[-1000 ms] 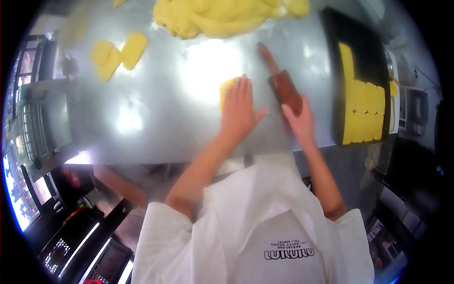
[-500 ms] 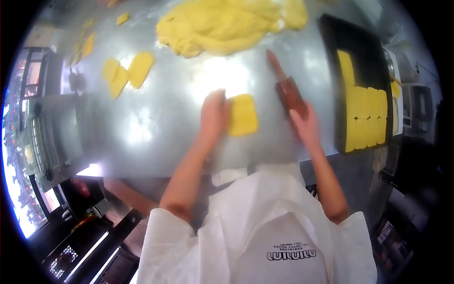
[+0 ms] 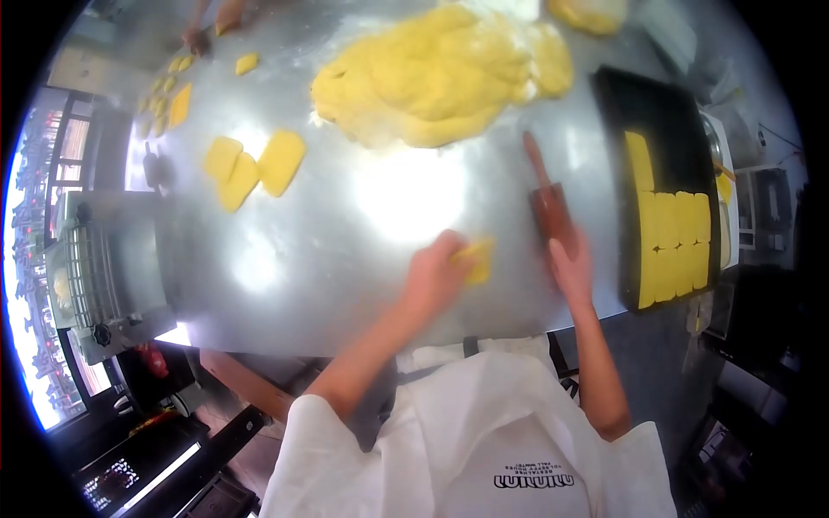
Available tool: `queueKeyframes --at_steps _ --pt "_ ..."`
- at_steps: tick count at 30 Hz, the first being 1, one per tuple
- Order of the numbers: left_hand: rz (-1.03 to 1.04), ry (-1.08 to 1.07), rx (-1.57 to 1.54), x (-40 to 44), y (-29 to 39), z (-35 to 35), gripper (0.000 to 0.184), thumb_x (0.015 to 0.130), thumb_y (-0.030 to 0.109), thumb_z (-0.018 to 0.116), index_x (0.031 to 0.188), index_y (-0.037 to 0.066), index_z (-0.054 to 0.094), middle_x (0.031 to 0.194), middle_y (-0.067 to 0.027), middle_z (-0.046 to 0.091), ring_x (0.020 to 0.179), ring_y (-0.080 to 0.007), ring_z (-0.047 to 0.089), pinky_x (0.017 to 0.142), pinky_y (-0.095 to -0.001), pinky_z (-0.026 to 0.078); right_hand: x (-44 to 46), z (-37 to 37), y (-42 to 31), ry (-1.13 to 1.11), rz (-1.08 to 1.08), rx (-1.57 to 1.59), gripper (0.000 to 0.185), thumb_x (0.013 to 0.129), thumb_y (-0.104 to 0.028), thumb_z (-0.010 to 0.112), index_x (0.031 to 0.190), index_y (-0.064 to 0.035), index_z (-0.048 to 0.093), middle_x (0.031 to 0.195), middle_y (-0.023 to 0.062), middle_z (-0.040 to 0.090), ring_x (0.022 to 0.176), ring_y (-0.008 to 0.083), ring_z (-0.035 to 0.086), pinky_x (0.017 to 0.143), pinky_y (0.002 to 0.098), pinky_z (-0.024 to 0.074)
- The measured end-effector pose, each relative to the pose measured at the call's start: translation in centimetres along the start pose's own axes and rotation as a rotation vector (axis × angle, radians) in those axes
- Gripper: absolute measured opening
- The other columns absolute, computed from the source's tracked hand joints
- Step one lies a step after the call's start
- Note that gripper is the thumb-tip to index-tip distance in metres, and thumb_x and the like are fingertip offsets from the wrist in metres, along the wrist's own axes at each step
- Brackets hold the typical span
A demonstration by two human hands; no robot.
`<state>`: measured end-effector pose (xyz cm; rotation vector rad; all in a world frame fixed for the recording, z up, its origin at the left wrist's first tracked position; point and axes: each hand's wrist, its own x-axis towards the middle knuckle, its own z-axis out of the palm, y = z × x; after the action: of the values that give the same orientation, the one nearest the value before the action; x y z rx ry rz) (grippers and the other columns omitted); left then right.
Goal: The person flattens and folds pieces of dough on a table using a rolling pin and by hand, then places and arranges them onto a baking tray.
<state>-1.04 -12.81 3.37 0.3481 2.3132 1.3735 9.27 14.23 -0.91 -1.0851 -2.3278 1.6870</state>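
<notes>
My left hand [image 3: 439, 269], somewhat blurred, is closed on the left side of a flat yellow piece of dough [image 3: 480, 262] at the near side of the metal table. The fingers hide part of that piece. To its right, my right hand [image 3: 571, 266] is wrapped round the near end of a brown rolling pin [image 3: 550, 211]. The pin's thin far handle points away from me. Beyond both hands lies a large yellow mound of dough [image 3: 423, 82].
On the right stands a black tray [image 3: 658, 112] with rows of flat dough pieces [image 3: 678, 224]. Three flat dough pieces [image 3: 280, 164] lie at left. Smaller pieces and another person's hand [image 3: 200, 36] are at the far left. A machine [image 3: 108, 268] stands at the left edge.
My left hand has moved right and nearer to me, and less of the dough piece shows beside it. The right hand stays on the rolling pin. The whole view has shifted.
</notes>
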Motion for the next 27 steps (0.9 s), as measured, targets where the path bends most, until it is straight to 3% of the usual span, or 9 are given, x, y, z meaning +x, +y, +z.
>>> queueKeyframes --at_steps 3,7,9,12,14,19,23,25,27 --pt "-0.157 0.095 -0.435 -0.8 -0.3 -2.9 0.021 0.098 0.016 0.074 0.111 0.004 0.063 0.098 -0.0096 0.075 0.087 -0.0139 0.069 0.077 -0.0295 0.055 -0.6 -0.1 -2.0 -0.006 0.138 -0.045 0.058 0.096 -0.023 0.076 0.145 -0.0007 0.053 0.107 0.0055 0.067 0.084 0.0122 0.062 0.072 0.0305 0.0522" --pt "-0.371 0.395 -0.591 -0.2 -3.0 -6.9 0.042 0.097 0.014 0.073 0.134 0.003 0.057 0.122 -0.0127 0.069 0.109 -0.0181 0.066 0.094 -0.0329 0.053 1.5 -0.5 3.9 0.145 -0.357 -0.38 0.063 0.093 -0.028 0.08 0.144 -0.0018 0.053 0.111 0.0113 0.071 0.087 0.0221 0.069 0.078 0.0374 0.0558" --pt "-0.382 0.494 -0.389 -1.2 -5.0 -8.5 0.05 0.097 0.013 0.072 0.142 0.0 0.052 0.133 -0.0151 0.065 0.121 -0.0217 0.062 0.101 -0.0365 0.05 1.9 -0.8 4.0 0.224 -0.585 -0.526 0.07 0.09 -0.03 0.083 0.145 -0.0022 0.052 0.116 0.0159 0.073 0.093 0.0315 0.073 0.083 0.0432 0.0574" --pt "-0.32 0.576 -0.146 -0.8 -2.7 -9.7 0.06 0.098 0.014 0.07 0.15 -0.003 0.046 0.148 -0.0183 0.056 0.137 -0.0273 0.053 0.111 -0.0413 0.044 1.6 -2.2 2.1 0.169 -0.402 -0.715 0.081 0.084 -0.034 0.087 0.149 -0.0032 0.049 0.127 0.0231 0.07 0.109 0.0442 0.069 0.094 0.051 0.0551" --pt "-0.26 0.578 -0.041 0.8 -1.7 -10.3 0.062 0.1 0.014 0.066 0.155 -0.004 0.041 0.155 -0.0213 0.05 0.147 -0.0336 0.045 0.12 -0.0446 0.036 2.3 -3.0 3.3 0.199 -0.471 -0.767 0.084 0.081 -0.034 0.088 0.149 -0.0043 0.049 0.125 0.0228 0.07 0.109 0.0456 0.067 0.093 0.0516 0.0549" --pt "0.422 0.39 0.375 14.9 -0.5 -8.2 0.062 0.105 0.018 0.06 0.158 -0.004 0.036 0.161 -0.0271 0.04 0.151 -0.0423 0.037 0.125 -0.0466 0.029 4.1 -3.5 3.1 0.253 -0.512 -0.848 0.084 0.076 -0.033 0.089 0.146 -0.0068 0.052 0.117 0.0207 0.07 0.104 0.043 0.067 0.089 0.0504 0.055" --pt "0.647 0.199 0.552 30.2 7.4 -5.6 0.068 0.105 0.029 0.062 0.159 -0.003 0.035 0.163 -0.0305 0.035 0.151 -0.0466 0.034 0.125 -0.0502 0.029 5.3 -3.4 2.6 0.212 -0.488 -0.805 0.085 0.07 -0.031 0.092 0.142 -0.0042 0.055 0.115 0.0198 0.07 0.101 0.0428 0.068 0.088 0.0508 0.0548" --pt "0.861 0.227 0.622 40.6 8.1 -3.5 0.071 0.105 0.037 0.061 0.158 -0.003 0.036 0.165 -0.03 0.032 0.152 -0.0448 0.034 0.125 -0.0506 0.03 5.4 -3.3 1.7 0.18 -0.479 -0.806 0.085 0.069 -0.03 0.092 0.14 -0.0028 0.055 0.115 0.02 0.07 0.102 0.0425 0.068 0.088 0.0504 0.0551" --pt "0.851 0.209 0.742 47.6 11.1 -1.6 0.074 0.104 0.045 0.059 0.157 -0.003 0.039 0.163 -0.029 0.036 0.151 -0.044 0.036 0.125 -0.0494 0.032 5.6 -3.4 2.6 0.199 -0.523 -0.76 0.086 0.068 -0.03 0.092 0.14 -0.0021 0.055 0.115 0.0206 0.07 0.102 0.042 0.069 0.089 0.0504 0.0552"
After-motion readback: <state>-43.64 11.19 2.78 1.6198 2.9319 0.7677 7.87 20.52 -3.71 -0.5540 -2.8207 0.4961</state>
